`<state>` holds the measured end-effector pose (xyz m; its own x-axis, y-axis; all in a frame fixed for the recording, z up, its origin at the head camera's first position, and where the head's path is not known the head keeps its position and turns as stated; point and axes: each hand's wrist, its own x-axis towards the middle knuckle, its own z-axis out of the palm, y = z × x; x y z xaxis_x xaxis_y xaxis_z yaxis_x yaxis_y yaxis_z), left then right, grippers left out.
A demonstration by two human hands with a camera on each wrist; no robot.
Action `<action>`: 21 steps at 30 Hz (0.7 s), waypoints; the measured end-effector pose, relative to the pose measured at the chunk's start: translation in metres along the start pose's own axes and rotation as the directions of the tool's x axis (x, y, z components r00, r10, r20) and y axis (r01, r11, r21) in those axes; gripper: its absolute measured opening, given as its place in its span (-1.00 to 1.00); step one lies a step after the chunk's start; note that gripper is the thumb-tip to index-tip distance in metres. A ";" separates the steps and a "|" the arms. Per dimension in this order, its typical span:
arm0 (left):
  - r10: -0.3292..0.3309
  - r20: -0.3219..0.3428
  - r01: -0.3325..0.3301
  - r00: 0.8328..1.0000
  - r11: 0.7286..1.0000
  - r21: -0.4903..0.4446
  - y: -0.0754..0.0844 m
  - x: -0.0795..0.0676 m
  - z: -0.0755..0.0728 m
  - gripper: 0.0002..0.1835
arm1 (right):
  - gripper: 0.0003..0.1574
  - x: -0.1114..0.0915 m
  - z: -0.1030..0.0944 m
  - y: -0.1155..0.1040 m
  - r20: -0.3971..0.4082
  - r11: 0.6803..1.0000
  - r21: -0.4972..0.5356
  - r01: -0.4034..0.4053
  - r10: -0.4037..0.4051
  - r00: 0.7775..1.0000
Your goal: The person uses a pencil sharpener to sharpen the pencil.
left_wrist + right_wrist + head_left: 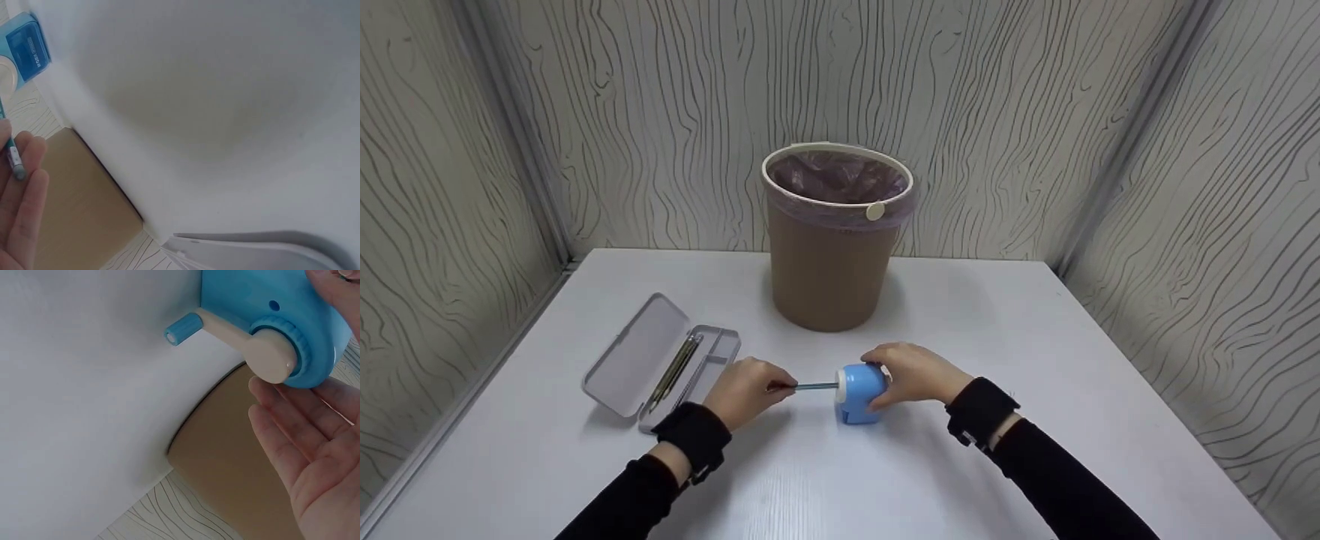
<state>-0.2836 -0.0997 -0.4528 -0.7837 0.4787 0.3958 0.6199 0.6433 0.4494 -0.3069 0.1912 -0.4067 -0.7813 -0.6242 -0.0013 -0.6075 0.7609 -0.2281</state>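
A blue crank pencil sharpener [862,386] stands on the white table. My left hand [748,390] pinches a teal pencil [816,386] near its eraser end; the other end meets the sharpener's pale round front. The left wrist view shows the eraser tip [19,171] beside the fingers, and the sharpener's translucent blue drawer [29,52]. From the right, my right hand [919,373] holds the sharpener body between thumb and fingers. The cream crank [228,331] with its blue knob [184,329] shows in the right wrist view; no finger grips that knob.
An open grey pencil case [637,356] lies to the left, with several pencils [676,371] in its long compartment. Behind the hands stands a brown bin [829,270] lined with a purple bag [840,176]. Wood-patterned walls [682,135] enclose the table [997,315] at back and sides.
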 end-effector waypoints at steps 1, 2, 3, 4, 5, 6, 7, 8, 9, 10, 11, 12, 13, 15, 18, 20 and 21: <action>0.000 0.000 0.000 1.000 1.000 0.003 0.000 0.000 0.000 -0.92 | -0.14 -0.001 0.000 0.002 0.002 1.000 0.005 -0.003 0.003 1.000; 0.001 0.000 -0.001 1.000 1.000 0.006 0.000 0.000 0.000 -0.92 | -0.16 -0.002 0.000 0.004 0.006 1.000 0.012 -0.009 0.009 1.000; 0.003 -0.001 -0.003 1.000 1.000 0.009 0.000 0.001 0.000 -0.92 | -0.18 -0.003 0.001 0.006 0.010 1.000 0.022 -0.013 0.013 1.000; 0.007 -0.003 -0.007 1.000 1.000 0.010 0.000 0.001 0.000 -0.92 | -0.20 -0.003 0.001 0.007 0.015 0.999 0.034 -0.019 0.018 1.000; 0.009 -0.003 -0.009 1.000 1.000 0.011 0.000 0.001 0.000 -0.92 | -0.22 -0.003 0.001 0.008 0.017 0.999 0.044 -0.019 0.019 1.000; 0.010 -0.004 -0.010 1.000 1.000 0.012 0.000 0.001 0.000 -0.92 | -0.23 -0.004 0.002 0.009 0.018 0.998 0.052 -0.019 0.018 1.000; 0.011 -0.004 -0.011 1.000 1.000 0.014 0.000 0.001 0.000 -0.92 | -0.25 -0.003 0.002 0.010 0.022 0.998 0.064 -0.022 0.021 1.000; 0.013 -0.006 -0.013 1.000 1.000 0.015 0.000 0.001 0.000 -0.92 | -0.25 -0.003 0.003 0.011 0.026 0.997 0.077 -0.028 0.026 0.999; 0.013 -0.007 -0.013 1.000 1.000 0.015 0.000 0.001 0.000 -0.92 | -0.26 -0.003 0.003 0.011 0.028 0.996 0.087 -0.027 0.025 0.999; 0.016 -0.008 -0.016 1.000 1.000 0.015 0.000 0.001 0.001 -0.93 | -0.27 -0.002 0.004 0.012 0.029 0.995 0.094 -0.029 0.026 0.999; 0.013 -0.008 -0.013 1.000 1.000 0.017 0.001 0.001 0.001 -0.93 | -0.27 -0.002 0.004 0.012 0.029 0.994 0.101 -0.030 0.027 0.999; 0.014 -0.007 -0.013 1.000 1.000 0.019 0.001 0.001 0.001 -0.93 | -0.28 -0.001 0.004 0.012 0.033 0.994 0.108 -0.033 0.030 0.999; 0.014 -0.005 -0.014 1.000 1.000 0.021 0.001 0.002 0.000 -0.92 | -0.28 -0.001 0.004 0.013 0.036 0.993 0.116 -0.036 0.032 0.999; 0.015 -0.001 -0.015 1.000 1.000 0.021 0.001 0.003 0.000 -0.92 | -0.29 -0.001 0.004 0.013 0.039 0.991 0.126 -0.034 0.029 0.999; 0.020 0.010 -0.021 1.000 1.000 0.019 0.000 0.004 -0.001 -0.91 | -0.30 0.000 0.005 0.014 0.049 0.989 0.143 -0.041 0.034 0.998; 0.028 0.016 -0.028 0.999 0.999 0.020 -0.001 0.005 -0.002 -0.91 | -0.29 0.000 0.004 0.013 0.050 0.988 0.148 -0.043 0.036 0.998; 0.033 0.019 -0.033 0.999 0.999 0.021 0.000 0.005 -0.002 -0.91 | -0.28 0.000 0.004 0.013 0.049 0.988 0.149 -0.043 0.036 0.998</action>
<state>-0.2876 -0.0989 -0.4493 -0.7637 0.5107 0.3949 0.6444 0.6398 0.4188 -0.3146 0.2002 -0.4138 -0.7946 -0.6044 -0.0575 -0.5452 0.7520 -0.3705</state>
